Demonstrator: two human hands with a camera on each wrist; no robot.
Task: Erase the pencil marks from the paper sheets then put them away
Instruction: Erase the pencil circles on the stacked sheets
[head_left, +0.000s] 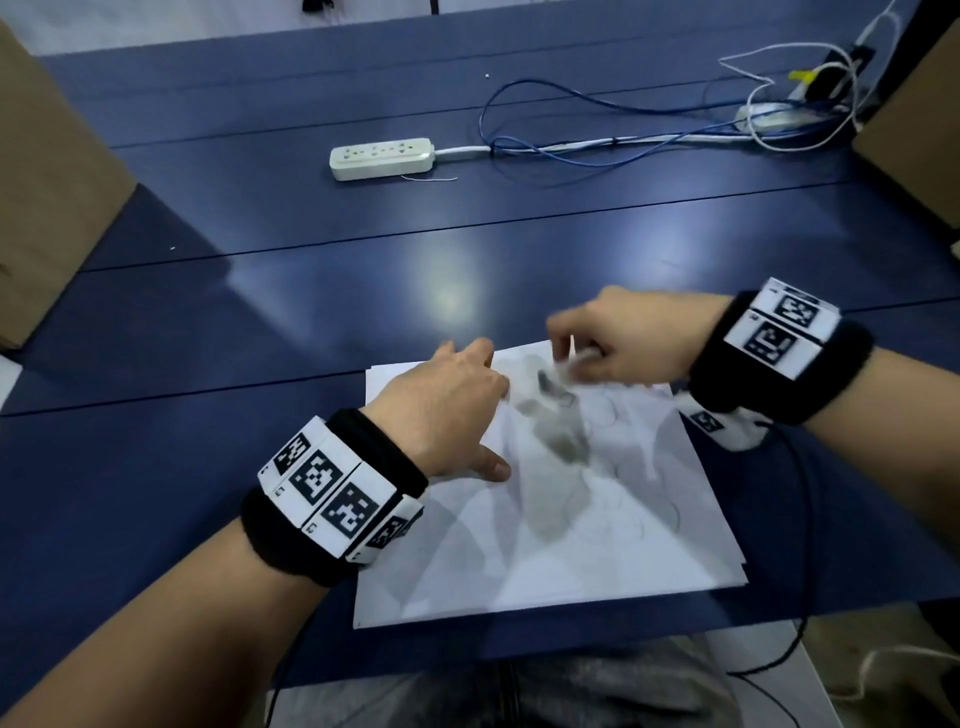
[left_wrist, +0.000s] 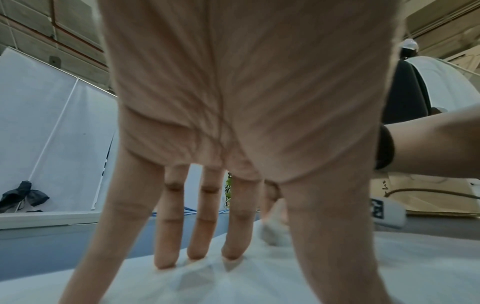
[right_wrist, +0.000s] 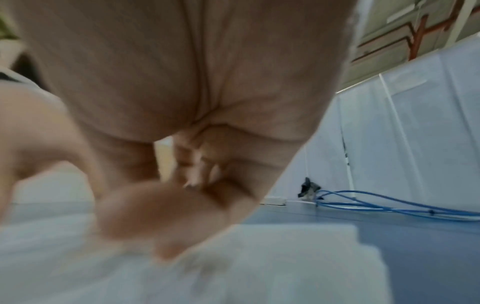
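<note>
A stack of white paper sheets (head_left: 545, 551) lies on the blue table (head_left: 208, 322) in front of me, with faint pencil circles (head_left: 660, 519) on the top sheet. My left hand (head_left: 493, 405) presses flat on the sheets' upper left part, its straight fingers (left_wrist: 197, 246) spread on the paper (left_wrist: 259, 283). My right hand (head_left: 576, 353) is blurred near the stack's far edge and pinches a small white eraser (head_left: 577, 357), whose tip (left_wrist: 275, 232) touches the sheet. In the right wrist view the curled fingers (right_wrist: 166, 205) hide the eraser above the paper (right_wrist: 285, 267).
A white power strip (head_left: 382, 157) and blue and white cables (head_left: 545, 130) lie at the back. Cardboard boxes stand at the left (head_left: 47, 182) and right (head_left: 914, 140). A white tagged device (head_left: 722, 426) with a black cable (head_left: 805, 519) lies beside the paper's right edge.
</note>
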